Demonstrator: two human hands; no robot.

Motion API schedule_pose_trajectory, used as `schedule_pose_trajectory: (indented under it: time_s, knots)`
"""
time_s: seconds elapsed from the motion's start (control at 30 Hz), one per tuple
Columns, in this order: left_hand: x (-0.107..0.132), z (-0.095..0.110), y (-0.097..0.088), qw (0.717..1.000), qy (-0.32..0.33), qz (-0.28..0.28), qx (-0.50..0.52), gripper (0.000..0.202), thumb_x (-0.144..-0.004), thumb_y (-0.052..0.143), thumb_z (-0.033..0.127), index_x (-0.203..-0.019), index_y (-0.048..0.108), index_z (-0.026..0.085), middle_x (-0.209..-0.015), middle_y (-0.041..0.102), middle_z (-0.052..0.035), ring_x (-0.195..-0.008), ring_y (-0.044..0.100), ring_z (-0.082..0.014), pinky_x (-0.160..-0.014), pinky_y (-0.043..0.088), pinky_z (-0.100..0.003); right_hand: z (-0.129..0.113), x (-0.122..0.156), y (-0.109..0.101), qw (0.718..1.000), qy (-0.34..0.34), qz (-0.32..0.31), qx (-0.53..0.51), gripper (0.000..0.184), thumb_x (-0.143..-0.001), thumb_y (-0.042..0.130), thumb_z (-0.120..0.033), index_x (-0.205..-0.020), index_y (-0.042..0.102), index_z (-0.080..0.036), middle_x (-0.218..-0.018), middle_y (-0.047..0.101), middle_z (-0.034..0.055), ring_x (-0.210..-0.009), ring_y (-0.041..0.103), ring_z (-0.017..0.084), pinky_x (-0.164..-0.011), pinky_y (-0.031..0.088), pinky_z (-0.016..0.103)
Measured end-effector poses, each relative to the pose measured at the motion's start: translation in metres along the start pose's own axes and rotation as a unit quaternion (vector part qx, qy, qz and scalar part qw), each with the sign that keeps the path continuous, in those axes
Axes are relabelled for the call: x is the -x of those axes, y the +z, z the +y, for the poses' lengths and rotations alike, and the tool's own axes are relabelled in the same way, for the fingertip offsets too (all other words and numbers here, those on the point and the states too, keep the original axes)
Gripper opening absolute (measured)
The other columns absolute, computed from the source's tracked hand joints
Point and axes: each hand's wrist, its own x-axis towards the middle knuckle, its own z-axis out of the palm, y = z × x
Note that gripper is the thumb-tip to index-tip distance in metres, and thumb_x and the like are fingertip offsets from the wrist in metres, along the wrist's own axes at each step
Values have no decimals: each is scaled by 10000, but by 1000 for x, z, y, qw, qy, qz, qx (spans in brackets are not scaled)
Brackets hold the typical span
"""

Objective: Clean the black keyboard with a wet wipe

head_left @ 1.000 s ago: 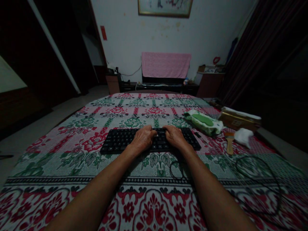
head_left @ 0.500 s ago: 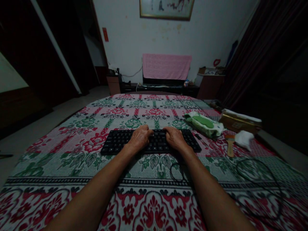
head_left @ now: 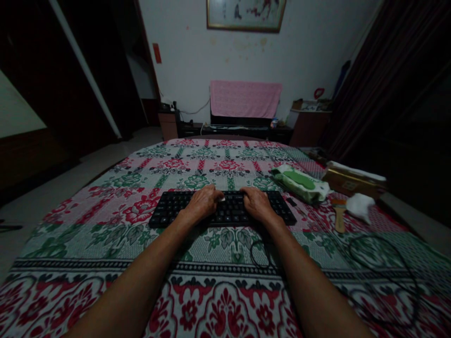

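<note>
A black keyboard (head_left: 230,213) lies flat on the patterned tablecloth in front of me. My left hand (head_left: 203,202) is over its left-middle keys, fingers bent and closed together. At the thumb tip a small white piece (head_left: 222,198) shows, looking like a bit of wipe or tissue; most of it is hidden by the hand. Toward the keyboard's right side, my right hand (head_left: 256,202) has its fingers curled at the far edge, gripping it. The keyboard's cable (head_left: 259,256) loops out beside my right forearm.
Right of the keyboard lie a green-and-white wipes pack (head_left: 301,183), a wooden-handled brush (head_left: 339,216), a crumpled white tissue (head_left: 360,206) and a gold box (head_left: 354,179). Black cable (head_left: 387,239) coils at the right. Beyond the table, a pink cloth (head_left: 245,98) covers a screen.
Both hands stay at nearly the same places on the keyboard; the left fingers have shifted very slightly and the white piece shows more. The whole view has moved a little.
</note>
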Motion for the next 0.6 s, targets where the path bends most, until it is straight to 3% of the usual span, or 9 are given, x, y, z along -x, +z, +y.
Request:
schedule_pose_trajectory:
  time_s: [0.1, 0.33, 0.47, 0.6]
  knots:
    - [1, -1, -4, 1000, -5, 4, 2, 275, -811, 405, 205, -998, 604, 233, -853, 529, -58, -828, 523, -182, -717, 409, -275, 0, 0, -1, 1000, -2, -1, 2, 341, -783, 376, -156, -1070, 558, -189, -1083, 593, 55, -1032, 490, 188, -872, 333, 302]
    - [3, 0, -13, 998, 48, -37, 17, 302, -769, 426, 150, -982, 621, 237, -873, 569, -50, -829, 544, -177, -723, 420, -260, -2, 0, 0, 1000, 6, 3, 5, 331, -781, 378, -160, -1053, 563, -200, -1071, 600, 47, -1020, 495, 188, -858, 341, 307]
    - [1, -3, -6, 1000, 5, -13, 2, 294, -790, 416, 184, -985, 625, 252, -850, 559, -57, -799, 552, -180, -683, 427, -259, -2, -1, 1, 1000, 3, 7, 7, 327, -782, 379, -170, -1052, 561, -201, -1072, 599, 48, -1021, 496, 192, -855, 345, 312]
    - [0, -14, -6, 1000, -22, 2, 6, 290, -784, 429, 192, -991, 625, 249, -858, 579, -56, -816, 557, -180, -734, 424, -270, 0, -1, 2, 1000, -1, 4, 9, 340, -776, 384, -168, -1067, 558, -192, -1087, 592, 56, -1025, 496, 192, -865, 341, 312]
